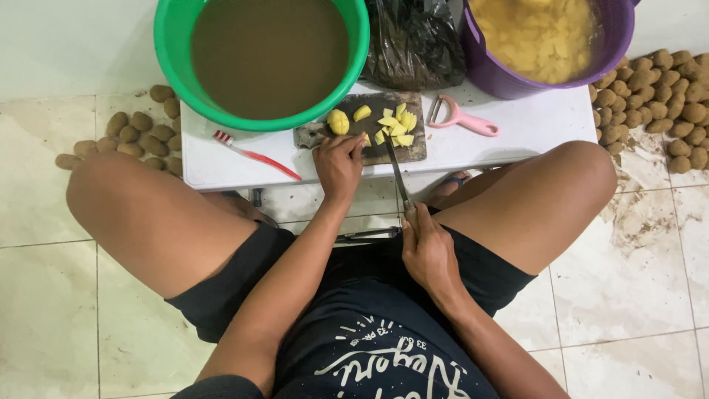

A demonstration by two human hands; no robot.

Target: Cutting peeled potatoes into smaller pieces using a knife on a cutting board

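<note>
Right hand (428, 251) grips knife (396, 171), blade tip beside left hand (338, 164), whose fingers pin a potato piece (366, 139) on the cutting board (413, 148).

Left hand (338, 164) pins potato piece (365, 139) on cutting board (362, 151); right hand (428, 251) grips knife (396, 171), blade toward 12 o'clock; green basin (260, 63) at 11; peeler (461, 118) at 1.

counts, head view: two tubs, one green (168, 52) with brown water, one purple (484, 70) with cut yellow pieces. one cutting board (415, 151). one knife (397, 174). one pink peeler (461, 118). one toothbrush (255, 155). one black plastic bag (413, 41). one peeled whole potato (338, 122) on the board; cut pieces beside it roughly eight. unpeeled potatoes on floor: about thirteen on one side (136, 133), several dozen on the other (657, 96), exact number not countable.
</note>
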